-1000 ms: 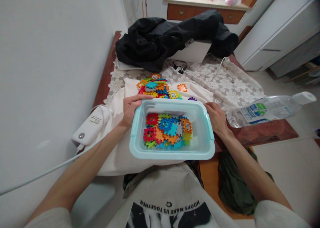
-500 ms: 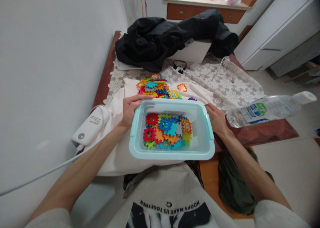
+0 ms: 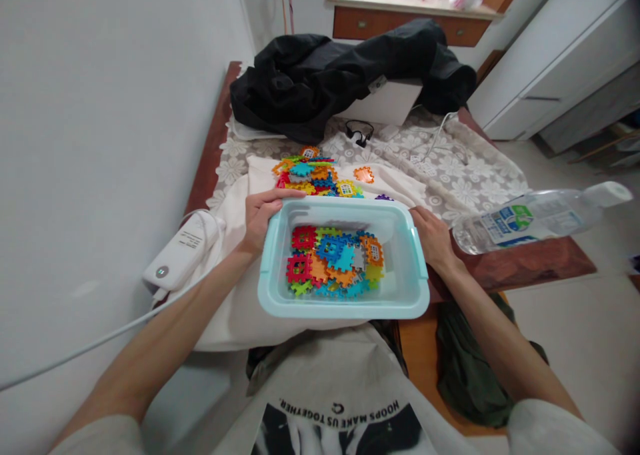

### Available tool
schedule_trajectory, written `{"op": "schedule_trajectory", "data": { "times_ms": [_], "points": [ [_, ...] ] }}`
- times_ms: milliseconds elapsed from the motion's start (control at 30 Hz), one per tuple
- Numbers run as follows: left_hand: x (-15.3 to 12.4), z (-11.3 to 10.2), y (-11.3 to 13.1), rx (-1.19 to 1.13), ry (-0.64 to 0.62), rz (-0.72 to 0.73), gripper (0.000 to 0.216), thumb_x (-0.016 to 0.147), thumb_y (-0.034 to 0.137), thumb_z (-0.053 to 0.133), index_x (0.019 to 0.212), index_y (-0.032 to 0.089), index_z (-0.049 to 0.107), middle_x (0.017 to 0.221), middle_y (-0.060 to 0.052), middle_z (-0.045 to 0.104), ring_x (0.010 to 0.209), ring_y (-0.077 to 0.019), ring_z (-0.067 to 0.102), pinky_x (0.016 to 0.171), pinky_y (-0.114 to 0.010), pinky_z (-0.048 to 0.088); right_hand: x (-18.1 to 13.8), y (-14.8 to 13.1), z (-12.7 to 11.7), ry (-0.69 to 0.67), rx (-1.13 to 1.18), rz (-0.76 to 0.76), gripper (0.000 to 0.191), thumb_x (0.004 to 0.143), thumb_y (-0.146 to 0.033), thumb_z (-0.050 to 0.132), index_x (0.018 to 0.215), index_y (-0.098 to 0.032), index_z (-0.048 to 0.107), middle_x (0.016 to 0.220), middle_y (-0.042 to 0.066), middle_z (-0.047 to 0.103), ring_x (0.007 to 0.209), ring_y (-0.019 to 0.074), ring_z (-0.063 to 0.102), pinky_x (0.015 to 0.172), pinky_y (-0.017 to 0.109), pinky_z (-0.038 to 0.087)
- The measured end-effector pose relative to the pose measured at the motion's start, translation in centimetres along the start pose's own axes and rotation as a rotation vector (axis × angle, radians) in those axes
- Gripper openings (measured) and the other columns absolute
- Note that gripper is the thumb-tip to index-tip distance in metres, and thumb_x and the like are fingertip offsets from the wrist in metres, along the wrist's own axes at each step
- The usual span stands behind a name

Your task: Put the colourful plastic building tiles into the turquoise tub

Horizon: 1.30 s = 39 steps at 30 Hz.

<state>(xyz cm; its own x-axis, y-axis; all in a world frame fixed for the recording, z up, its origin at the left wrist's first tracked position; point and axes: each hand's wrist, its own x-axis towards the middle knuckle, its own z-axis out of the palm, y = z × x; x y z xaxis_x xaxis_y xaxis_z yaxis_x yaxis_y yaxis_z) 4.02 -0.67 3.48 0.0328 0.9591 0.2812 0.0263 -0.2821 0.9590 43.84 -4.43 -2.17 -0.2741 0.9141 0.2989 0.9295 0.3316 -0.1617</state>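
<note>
A pale blue plastic bin (image 3: 345,305) sits in front of me on a white cloth (image 3: 235,308). Several colourful interlocking plastic tiles (image 3: 334,260) lie inside it. My left hand (image 3: 263,216) grips the bin's far left corner, fingers curled over the rim. My right hand (image 3: 434,236) holds the bin's right side, its fingers hidden behind the wall. Beyond the bin lies a loose pile of more tiles (image 3: 314,174), and a single orange tile (image 3: 365,174) rests apart to the right.
A clear water bottle (image 3: 535,222) lies at the right table edge. A white device with a cable (image 3: 181,250) sits left, near the wall. A black jacket (image 3: 340,72) covers the far end. Earphones (image 3: 360,132) lie on the lace cloth. Green fabric (image 3: 467,368) hangs below right.
</note>
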Motion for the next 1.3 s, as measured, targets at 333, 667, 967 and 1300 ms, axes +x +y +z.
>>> {"op": "schedule_trajectory", "data": {
  "times_ms": [333, 667, 967, 1300],
  "points": [
    [-0.13, -0.02, 0.04, 0.023, 0.009, -0.024, 0.035, 0.08, 0.034, 0.063, 0.089, 0.017, 0.091, 0.087, -0.011, 0.086, 0.08, -0.025, 0.074, 0.072, -0.033, 0.058, 0.05, 0.0, 0.08, -0.003, 0.024, 0.004, 0.025, 0.096, -0.024, 0.061, 0.118, -0.02, 0.07, 0.111, 0.015, 0.077, 0.1, 0.0318, 0.073, 0.077, 0.039, 0.053],
    [-0.15, 0.06, 0.2, -0.003, 0.0, -0.018, 0.034, 0.079, 0.033, 0.063, 0.089, 0.018, 0.092, 0.088, -0.01, 0.087, 0.08, -0.0238, 0.075, 0.073, -0.032, 0.059, -0.01, 0.04, 0.21, 0.03, 0.062, -0.004, 0.023, 0.094, -0.019, 0.058, 0.114, -0.019, 0.07, 0.118, 0.016, 0.077, 0.106, 0.0325, 0.075, 0.082, 0.04, 0.057],
    [-0.08, 0.14, 0.42, 0.03, 0.015, -0.028, 0.035, 0.077, 0.033, 0.061, 0.088, 0.019, 0.092, 0.088, -0.009, 0.087, 0.081, -0.0254, 0.075, 0.074, -0.034, 0.06, -0.17, 0.03, 0.18, 0.059, 0.082, -0.014, 0.028, 0.098, -0.027, 0.059, 0.123, -0.02, 0.071, 0.125, 0.015, 0.075, 0.107, 0.031, 0.076, 0.082, 0.039, 0.059],
    [-0.05, 0.16, 0.4, 0.016, 0.01, -0.022, 0.034, 0.077, 0.033, 0.062, 0.087, 0.019, 0.092, 0.087, -0.01, 0.086, 0.079, -0.0248, 0.074, 0.072, -0.034, 0.058, -0.14, 0.17, 0.23, 0.035, 0.086, 0.0, 0.038, 0.098, -0.024, 0.056, 0.133, -0.019, 0.068, 0.123, 0.015, 0.075, 0.106, 0.0318, 0.076, 0.079, 0.04, 0.059]
  ]
}}
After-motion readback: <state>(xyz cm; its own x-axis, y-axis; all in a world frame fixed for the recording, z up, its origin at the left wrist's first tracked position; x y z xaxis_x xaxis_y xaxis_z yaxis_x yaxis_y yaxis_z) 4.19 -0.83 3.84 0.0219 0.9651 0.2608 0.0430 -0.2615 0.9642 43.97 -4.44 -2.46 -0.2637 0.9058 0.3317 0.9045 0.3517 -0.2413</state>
